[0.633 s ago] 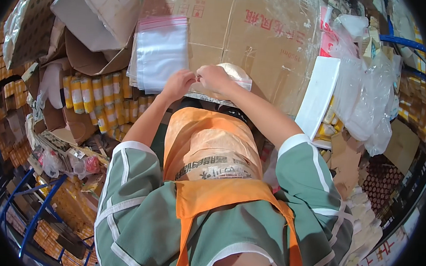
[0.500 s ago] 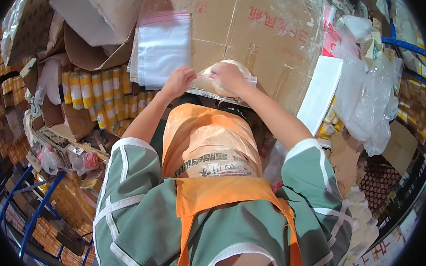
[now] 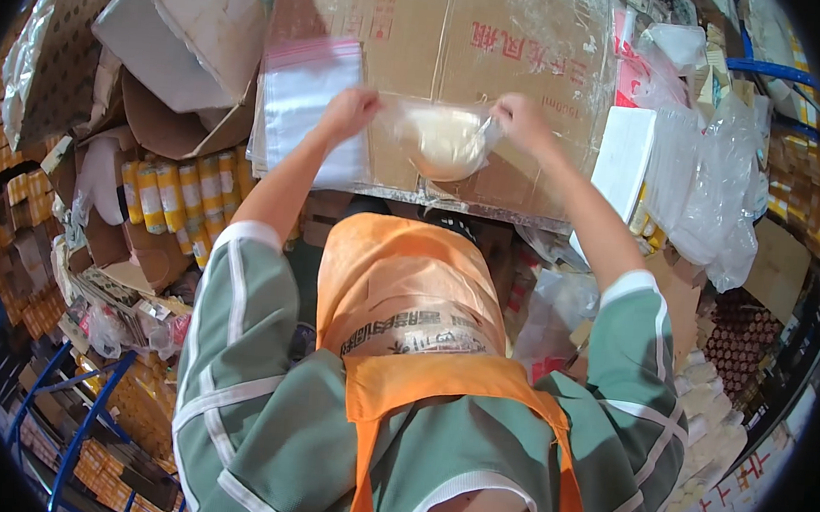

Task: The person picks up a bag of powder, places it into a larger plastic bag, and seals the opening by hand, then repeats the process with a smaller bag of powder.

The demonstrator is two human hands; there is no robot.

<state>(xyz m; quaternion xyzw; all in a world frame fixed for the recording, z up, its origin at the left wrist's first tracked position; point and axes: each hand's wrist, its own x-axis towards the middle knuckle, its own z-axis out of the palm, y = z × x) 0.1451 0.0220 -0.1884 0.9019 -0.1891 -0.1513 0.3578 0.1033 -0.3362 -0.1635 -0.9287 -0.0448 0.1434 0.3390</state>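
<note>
A clear plastic zip bag (image 3: 450, 145) with a pale, cream-coloured filling is stretched between my two hands over the cardboard surface. My left hand (image 3: 352, 112) pinches its left upper corner, with the fingers closed. At the other upper corner, my right hand (image 3: 522, 123) is closed on the bag too. The filling bulges in the right part of the bag, and what exactly it is I cannot make out. Just left of it, partly under my left forearm, lies a stack of flat clear zip bags (image 3: 312, 97) with pink top strips.
The flattened cardboard (image 3: 529, 179) covers the worktop. An open carton (image 3: 178, 35) stands at the left, above rows of yellow-wrapped packs (image 3: 172, 187). To the right are a white foam box (image 3: 618, 166) and crumpled clear plastic bags (image 3: 718, 201). A blue metal rack (image 3: 80, 423) stands lower left.
My hands have moved apart, the right one outward to the right and away from the left. The filled bag now hangs spread between them, more of it showing.
</note>
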